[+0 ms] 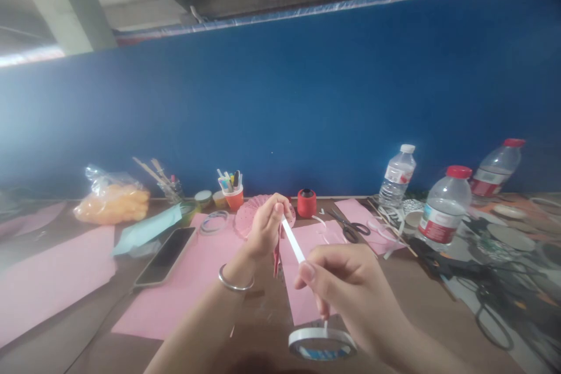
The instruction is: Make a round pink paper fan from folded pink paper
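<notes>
A white strip of double-sided tape [293, 238] is stretched between my two hands. My left hand [268, 223], with a silver bangle [235, 287] at the wrist, is closed at the tape's far end. Below its fingers a narrow piece of dark pink paper [276, 258] pokes out, mostly hidden by the hand. My right hand [344, 280] pinches the near part of the strip between thumb and fingers. From beneath it hangs the tape roll [322, 343], joined by a short length of tape. Just behind my left hand lies a round pleated pink paper piece [246, 217].
Pink sheets [179, 286] cover parts of the brown table. At left lie a phone [169, 254] and a plastic bag [111, 198]. Behind are a pen cup [234, 196] and a red pot [307, 204]. Scissors [350, 227], bottles [445, 207] and cables [486, 292] occupy the right.
</notes>
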A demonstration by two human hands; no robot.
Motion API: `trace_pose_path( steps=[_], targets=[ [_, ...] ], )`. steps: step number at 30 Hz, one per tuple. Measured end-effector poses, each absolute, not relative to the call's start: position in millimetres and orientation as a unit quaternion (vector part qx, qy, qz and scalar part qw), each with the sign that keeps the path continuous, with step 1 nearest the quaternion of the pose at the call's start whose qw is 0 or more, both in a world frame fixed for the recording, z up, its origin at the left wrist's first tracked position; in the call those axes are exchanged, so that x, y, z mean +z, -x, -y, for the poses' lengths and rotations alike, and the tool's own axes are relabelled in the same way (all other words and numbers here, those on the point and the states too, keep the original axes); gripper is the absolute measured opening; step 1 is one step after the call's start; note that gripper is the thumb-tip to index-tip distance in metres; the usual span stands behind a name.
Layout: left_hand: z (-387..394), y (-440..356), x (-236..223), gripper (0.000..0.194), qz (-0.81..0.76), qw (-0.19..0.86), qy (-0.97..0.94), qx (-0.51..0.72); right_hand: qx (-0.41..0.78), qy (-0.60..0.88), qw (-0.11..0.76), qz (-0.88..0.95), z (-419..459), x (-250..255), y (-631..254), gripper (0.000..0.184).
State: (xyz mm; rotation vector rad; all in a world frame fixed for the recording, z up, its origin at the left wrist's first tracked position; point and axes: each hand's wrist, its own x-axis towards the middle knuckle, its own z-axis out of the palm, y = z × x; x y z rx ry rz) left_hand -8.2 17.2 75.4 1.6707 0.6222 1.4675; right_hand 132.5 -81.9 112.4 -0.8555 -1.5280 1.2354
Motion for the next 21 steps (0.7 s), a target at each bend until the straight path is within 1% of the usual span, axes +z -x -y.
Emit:
trace_pose_path(
  steps=[4, 7, 9, 13, 17, 21],
  targets=[
    [-16, 7, 80, 0.03, -0.18, 0.484, -0.602, 0.609, 0.48, 0.33, 0.483, 0.654, 87, 117, -134, 0.022],
    [-17, 8, 84, 0.042, -0.127, 0.536, -0.551, 0.627, 0.474, 0.347, 0.485, 0.648, 88, 117, -133, 0.023],
    [-18, 10, 85, 0.045, -0.097, 0.554, -0.539, 0.627, 0.485, 0.37, 0.477, 0.632, 86, 117, -132, 0.023],
    [-17, 15, 90, 0.03, -0.072, 0.572, -0.566, 0.589, 0.502, 0.387, 0.496, 0.594, 81, 116, -131, 0.024],
    [-17, 16, 91, 0.031, -0.089, 0.563, -0.601, 0.559, 0.502, 0.361, 0.535, 0.576, 76, 112, -133, 0.024],
    [-17, 13, 92, 0.016, -0.125, 0.559, -0.588, 0.572, 0.511, 0.349, 0.544, 0.567, 73, 107, -133, 0.024]
  ],
)
